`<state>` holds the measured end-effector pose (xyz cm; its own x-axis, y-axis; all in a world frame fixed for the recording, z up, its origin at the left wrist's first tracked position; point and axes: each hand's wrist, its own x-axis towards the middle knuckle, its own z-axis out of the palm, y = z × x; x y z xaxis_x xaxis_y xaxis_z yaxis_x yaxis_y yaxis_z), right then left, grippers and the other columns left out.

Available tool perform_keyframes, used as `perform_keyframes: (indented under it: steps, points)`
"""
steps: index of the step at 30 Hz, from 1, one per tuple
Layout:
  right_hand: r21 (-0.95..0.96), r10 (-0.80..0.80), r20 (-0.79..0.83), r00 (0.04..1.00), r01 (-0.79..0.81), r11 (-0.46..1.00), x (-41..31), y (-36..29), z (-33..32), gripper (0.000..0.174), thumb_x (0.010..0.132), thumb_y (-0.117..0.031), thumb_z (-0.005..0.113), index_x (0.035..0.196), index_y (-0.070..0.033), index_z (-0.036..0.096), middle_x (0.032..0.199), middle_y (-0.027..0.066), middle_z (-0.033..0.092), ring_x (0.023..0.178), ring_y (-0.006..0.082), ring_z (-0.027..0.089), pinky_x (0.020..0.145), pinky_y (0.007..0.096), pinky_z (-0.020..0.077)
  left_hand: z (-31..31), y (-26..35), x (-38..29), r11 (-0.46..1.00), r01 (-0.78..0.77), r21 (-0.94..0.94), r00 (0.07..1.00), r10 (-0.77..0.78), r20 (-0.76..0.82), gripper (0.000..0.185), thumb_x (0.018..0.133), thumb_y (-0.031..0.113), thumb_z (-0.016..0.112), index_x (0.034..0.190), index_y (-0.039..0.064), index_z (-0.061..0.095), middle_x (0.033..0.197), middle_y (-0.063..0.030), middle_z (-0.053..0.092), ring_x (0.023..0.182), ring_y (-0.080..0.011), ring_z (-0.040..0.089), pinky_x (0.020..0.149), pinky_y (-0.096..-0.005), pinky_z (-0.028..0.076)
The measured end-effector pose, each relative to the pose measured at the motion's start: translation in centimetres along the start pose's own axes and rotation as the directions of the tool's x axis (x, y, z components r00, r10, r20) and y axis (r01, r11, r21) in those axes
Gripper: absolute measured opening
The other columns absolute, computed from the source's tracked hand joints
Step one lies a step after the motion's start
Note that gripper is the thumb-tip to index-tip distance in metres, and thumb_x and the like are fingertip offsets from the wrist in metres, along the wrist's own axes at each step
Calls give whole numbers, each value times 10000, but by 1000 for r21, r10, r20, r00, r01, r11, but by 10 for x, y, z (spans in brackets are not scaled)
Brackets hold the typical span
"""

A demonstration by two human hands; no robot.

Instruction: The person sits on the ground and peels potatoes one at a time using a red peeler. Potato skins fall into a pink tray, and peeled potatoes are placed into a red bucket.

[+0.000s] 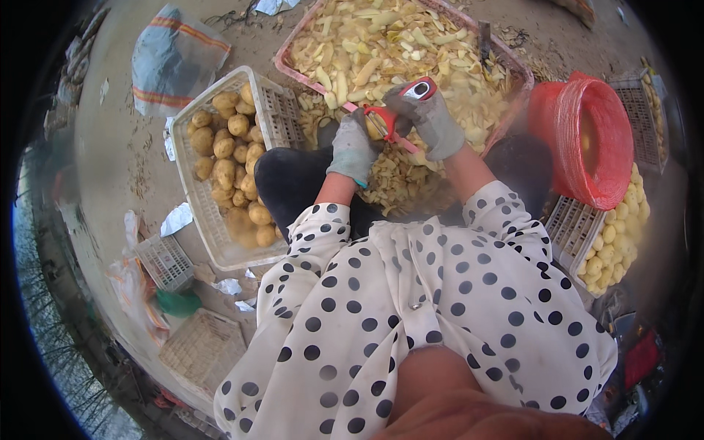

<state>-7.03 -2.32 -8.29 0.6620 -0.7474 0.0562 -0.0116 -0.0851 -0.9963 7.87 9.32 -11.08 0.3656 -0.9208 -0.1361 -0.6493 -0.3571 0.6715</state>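
Note:
My left hand (352, 142), in a grey work glove, holds a potato (374, 127) in front of my knees. Most of the potato is hidden behind the glove and the tool. In my gloved right hand (434, 124) is a red Y-shaped vegetable peeler (388, 120), its blade end at the potato. Just beyond both hands stands a pink tub (283, 59) heaped with potato peelings (368, 49). More peelings (404, 184) lie on the ground between my legs. Unpeeled potatoes (224, 148) partly fill a white plastic crate (283, 113) by my left knee.
A red mesh sack (555, 121) stands right, beside a crate (575, 223) heaped with peeled potatoes (613, 247). Another filled crate (630, 110) is farther right. A woven sack (170, 69) lies front left; smaller crates (165, 263) lie lower left. A blade-like tool (484, 41) sticks up from the tub.

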Motion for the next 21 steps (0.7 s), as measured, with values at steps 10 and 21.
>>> perform_keyframes:
  steps: [10,21]
  points:
    - [46,342,-33,939,-340,939,12,4,-23,317,889,-301,527,1044,-36,610,876,63,632,705,160,614,602,299,492,0,6,-9,985,-165,46,984,167,-55,646,609,115,792,1190,70,512,1148,-184,525,1031,-334,542,874,-383,474]
    - [664,477,-9,879,-351,660,16,31,-24,199,809,-195,664,901,-28,608,742,55,598,555,148,583,428,274,483,2,-16,-4,931,-80,-356,994,103,47,604,680,149,763,1204,58,476,1126,-128,567,1025,-207,577,864,-301,490]
